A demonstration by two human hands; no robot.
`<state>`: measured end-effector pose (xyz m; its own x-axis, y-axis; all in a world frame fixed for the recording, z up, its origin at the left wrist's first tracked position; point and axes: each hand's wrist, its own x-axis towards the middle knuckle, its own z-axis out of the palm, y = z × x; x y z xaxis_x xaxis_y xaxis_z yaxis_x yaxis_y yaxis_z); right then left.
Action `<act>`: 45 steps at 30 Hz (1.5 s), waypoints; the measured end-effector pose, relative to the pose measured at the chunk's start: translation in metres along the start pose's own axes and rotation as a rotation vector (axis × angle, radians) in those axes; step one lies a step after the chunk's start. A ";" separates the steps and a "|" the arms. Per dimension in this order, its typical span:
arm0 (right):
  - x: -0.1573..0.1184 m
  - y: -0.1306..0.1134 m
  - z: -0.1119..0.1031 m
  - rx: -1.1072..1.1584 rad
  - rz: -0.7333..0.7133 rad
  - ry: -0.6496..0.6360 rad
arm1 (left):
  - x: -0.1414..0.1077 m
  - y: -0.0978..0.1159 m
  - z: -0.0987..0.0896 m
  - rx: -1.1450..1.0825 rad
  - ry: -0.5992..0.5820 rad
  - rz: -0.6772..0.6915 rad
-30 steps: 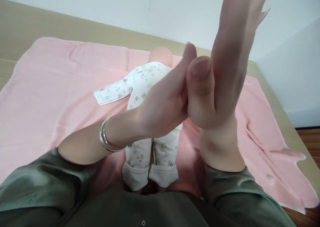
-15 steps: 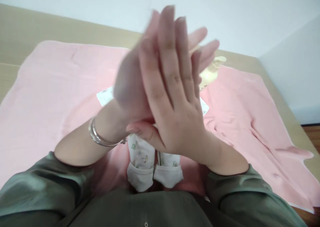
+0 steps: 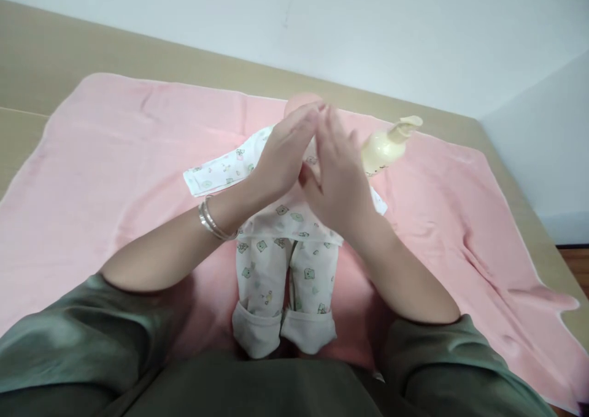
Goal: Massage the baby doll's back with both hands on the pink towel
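Observation:
My left hand (image 3: 289,150), with silver bangles on the wrist, and my right hand (image 3: 343,172) meet at the fingertips above a doll. Both have their fingers stretched out, and nothing shows between the palms. Beneath them the doll lies on its back in a white printed top (image 3: 294,214) and white printed trousers (image 3: 262,270) with turned-up cuffs. Of its round pinkish head (image 3: 301,102), only the upper part shows behind my fingers. A pale yellow pump bottle (image 3: 384,150) stands just right of my right hand, its lower part partly hidden.
A pink blanket (image 3: 124,147) with some wrinkles on its right side lies under the doll. It covers much of a light wooden table (image 3: 37,49), whose far edge meets a white wall (image 3: 184,6).
My hands were pressed palm against palm, higher and nearer the camera. Now they are lower and farther off, palms apart, fingertips touching. More of the doll and the bottle shows.

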<state>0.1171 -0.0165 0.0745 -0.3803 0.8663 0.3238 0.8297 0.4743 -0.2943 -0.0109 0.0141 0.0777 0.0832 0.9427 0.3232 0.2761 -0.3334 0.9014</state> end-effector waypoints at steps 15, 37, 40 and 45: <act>0.035 0.059 0.048 0.035 0.175 -0.140 | 0.022 -0.092 0.010 0.348 0.137 0.032; 0.028 0.052 0.051 0.011 0.010 -0.174 | 0.011 -0.111 0.009 0.169 0.307 0.008; 0.013 0.027 0.055 -0.019 0.150 -0.127 | 0.013 -0.114 0.010 0.182 0.309 0.001; -0.008 -0.005 0.056 -0.065 0.036 -0.141 | 0.014 -0.117 0.008 0.203 0.261 0.010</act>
<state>0.0933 -0.0164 0.0231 -0.3997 0.8980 0.1837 0.8667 0.4355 -0.2431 -0.0344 0.0668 -0.0250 -0.1539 0.8951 0.4186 0.4642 -0.3085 0.8303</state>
